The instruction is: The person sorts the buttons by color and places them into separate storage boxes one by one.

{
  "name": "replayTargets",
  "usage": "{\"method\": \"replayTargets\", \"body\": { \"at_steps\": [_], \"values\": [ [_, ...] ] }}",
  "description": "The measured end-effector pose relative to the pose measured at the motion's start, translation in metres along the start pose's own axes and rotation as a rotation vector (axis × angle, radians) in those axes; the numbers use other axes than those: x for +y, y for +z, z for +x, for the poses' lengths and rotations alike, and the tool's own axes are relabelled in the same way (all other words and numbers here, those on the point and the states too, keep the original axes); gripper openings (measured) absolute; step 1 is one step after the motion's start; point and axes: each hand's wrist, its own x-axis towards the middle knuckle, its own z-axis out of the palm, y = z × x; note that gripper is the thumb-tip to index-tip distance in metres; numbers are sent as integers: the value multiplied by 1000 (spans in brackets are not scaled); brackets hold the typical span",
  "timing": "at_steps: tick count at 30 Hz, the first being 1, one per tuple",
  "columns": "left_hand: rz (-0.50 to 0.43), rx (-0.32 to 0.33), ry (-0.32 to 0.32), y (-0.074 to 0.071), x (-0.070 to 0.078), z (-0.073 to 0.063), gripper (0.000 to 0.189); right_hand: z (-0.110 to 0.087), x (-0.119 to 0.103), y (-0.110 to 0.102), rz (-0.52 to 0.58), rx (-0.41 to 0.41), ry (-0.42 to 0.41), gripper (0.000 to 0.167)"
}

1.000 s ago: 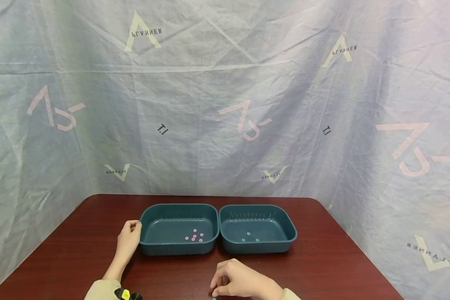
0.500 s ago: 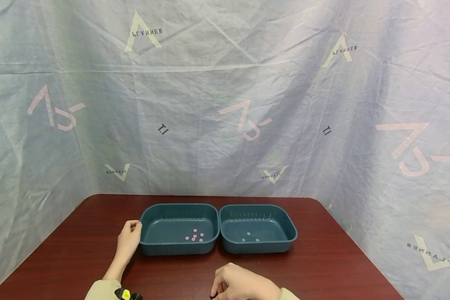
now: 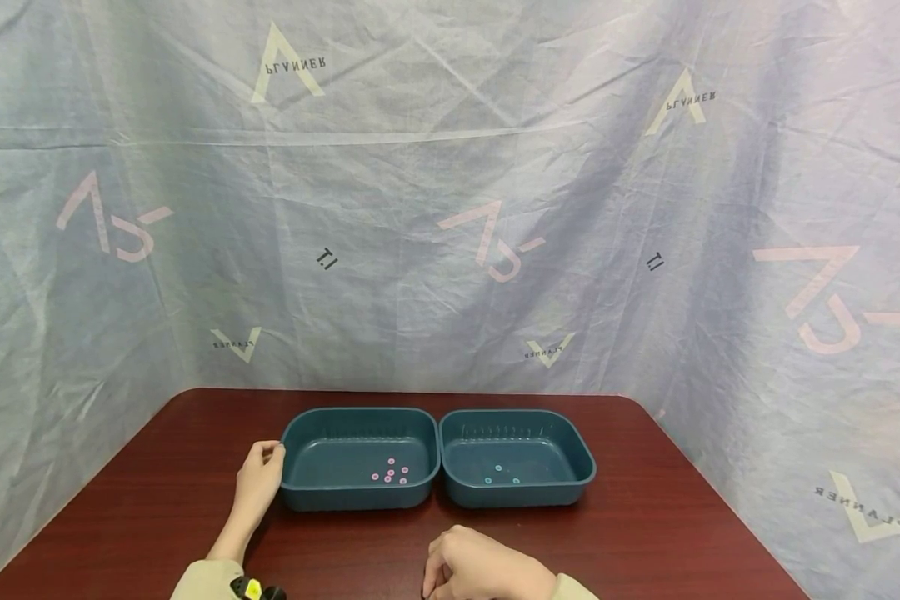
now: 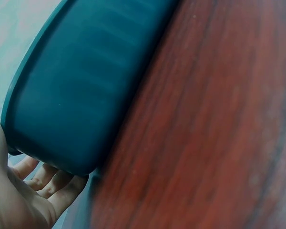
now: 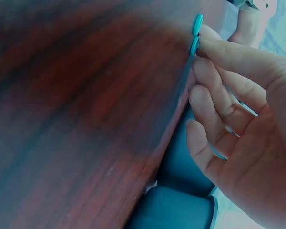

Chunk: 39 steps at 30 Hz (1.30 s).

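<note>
My left hand (image 3: 257, 483) grips the left end of the left blue-green tray (image 3: 356, 497). In the left wrist view its fingers curl round the tray's end wall (image 4: 71, 95). My right hand (image 3: 483, 565) is low over the table's near side, its fingertips cut off at the head view's lower edge. In the right wrist view its thumb and index finger pinch a small teal button (image 5: 194, 45) at the tabletop. A second teal button (image 5: 198, 25) lies right beside it. The other fingers are loosely bent.
The left tray holds several pink buttons (image 3: 391, 472). Beside it, the right tray (image 3: 510, 496) has 3 teal buttons, one near the front wall (image 3: 516, 481). Both stand on a dark red wooden table (image 3: 652, 533). A printed cloth (image 3: 397, 250) hangs behind.
My right hand has shifted slightly down towards the near edge, and the teal button at its fingertips has left the head view. My left hand stays on the tray.
</note>
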Motion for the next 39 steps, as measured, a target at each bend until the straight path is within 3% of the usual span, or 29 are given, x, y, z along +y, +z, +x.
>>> {"method": "replayTargets", "body": {
  "at_steps": [6,13,20,39],
  "values": [
    [4,0,1,0,0,1,50,1,-1,-1,25,-17,28,11],
    [4,-2,4,1,-1,1,50,2,-1,-2,-53,-18,8,15],
    [4,-5,8,1,0,1,50,1,-3,-1,-39,-22,36,15],
    [-2,-18,-9,-1,1,-1,52,-1,0,-9,104,126,13,10]
  ]
}}
